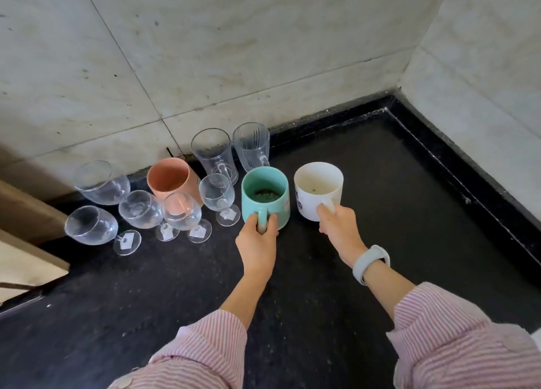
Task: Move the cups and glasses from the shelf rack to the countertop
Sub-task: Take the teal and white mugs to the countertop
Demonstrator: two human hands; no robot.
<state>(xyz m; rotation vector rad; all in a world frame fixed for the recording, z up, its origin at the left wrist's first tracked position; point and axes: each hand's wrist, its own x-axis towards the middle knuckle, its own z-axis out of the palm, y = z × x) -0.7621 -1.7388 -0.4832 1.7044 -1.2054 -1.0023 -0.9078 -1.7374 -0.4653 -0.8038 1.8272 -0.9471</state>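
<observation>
— Gripping anything, those hands?

— Both. The left hand [257, 233] has its fingers curled round the handle of the green mug [265, 197]. The right hand [336, 224] is wrapped the same way round the handle of the white mug [317, 189]. Both mugs stand upright on the black countertop [380, 242], side by side with a small gap between them.

— Anything inside them?

— The green mug's bottom looks dark and speckled; I cannot tell whether that is residue or glaze. The white mug has a small dark speck at the bottom, otherwise it looks bare.

— And around them?

— Just left of the green mug is a stemmed glass [218, 197]. Behind it stand two glass mugs with handles, a plain one [213, 154] and a ribbed one [252, 145], close to the tiled wall [205, 52]. A pink cup [172, 181] sits further left, with four more stemmed glasses in front of and beside it, the biggest [101, 182] furthest back. All seem empty, and several have white labels on their feet.

— Anything hard to read?

— Dark print on the white mug's side, too blurred. A brown board [26, 242] is cut off at the left edge. The right wrist wears a pale wristband [370, 261].
</observation>
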